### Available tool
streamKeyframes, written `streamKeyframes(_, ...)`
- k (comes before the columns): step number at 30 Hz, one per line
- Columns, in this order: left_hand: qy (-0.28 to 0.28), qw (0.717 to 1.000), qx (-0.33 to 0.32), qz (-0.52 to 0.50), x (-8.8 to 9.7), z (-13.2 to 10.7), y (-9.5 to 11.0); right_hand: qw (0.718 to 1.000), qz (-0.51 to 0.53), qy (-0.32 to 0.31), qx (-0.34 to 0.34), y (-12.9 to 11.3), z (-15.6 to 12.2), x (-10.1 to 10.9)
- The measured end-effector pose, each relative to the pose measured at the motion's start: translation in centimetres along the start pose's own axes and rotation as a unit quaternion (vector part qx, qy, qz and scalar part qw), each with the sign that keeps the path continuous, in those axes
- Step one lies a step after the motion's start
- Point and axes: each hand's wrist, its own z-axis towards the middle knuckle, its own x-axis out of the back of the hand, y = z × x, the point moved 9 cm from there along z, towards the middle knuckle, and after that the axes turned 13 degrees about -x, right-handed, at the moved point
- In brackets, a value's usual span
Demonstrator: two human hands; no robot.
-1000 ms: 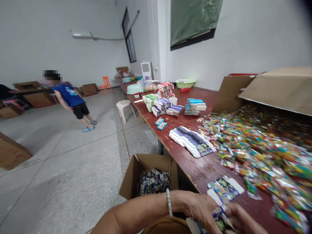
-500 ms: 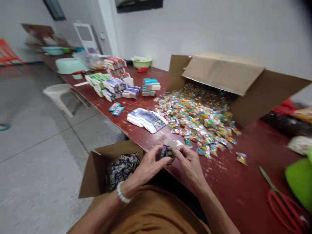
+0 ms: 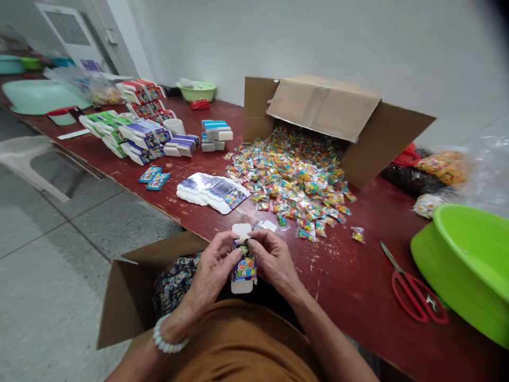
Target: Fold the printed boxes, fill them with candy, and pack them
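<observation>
Between my two hands is a small purple printed candy box [image 3: 244, 268], held upright at the table's front edge with its white end flaps sticking out at top and bottom. My left hand [image 3: 217, 265] pinches its left side, a bead bracelet on that wrist. Fingers and thumb of my right hand [image 3: 274, 260] grip the upper right side. Just beyond lie a fanned stack of flat purple-and-white cartons [image 3: 212, 192] and a heap of small clear candy packets [image 3: 294, 180]. Below my left hand, an open cardboard box [image 3: 125, 302] contains many dark printed packs [image 3: 175, 281].
A large cardboard box [image 3: 322, 103] lies open behind the candy heap. Red-handled scissors [image 3: 413, 297] and a green basin [image 3: 457, 265] are on the right. Stacked cartons [image 3: 139, 135] and two blue packets [image 3: 157, 180] sit at left; a white stool [image 3: 35, 159] stands beside the table.
My view has swung right. The candy box, earlier tilted and mostly hidden by my fingers, now stands with its printed front facing me, still in both hands.
</observation>
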Motion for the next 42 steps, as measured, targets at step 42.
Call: streamKeyframes(42, -0.051, 0.990, 0.129, -0.008, -0.9, -0.7, -2.9, 0.964, -0.205, -0.145, 0.084, -4.2, -1.6, -1.6)
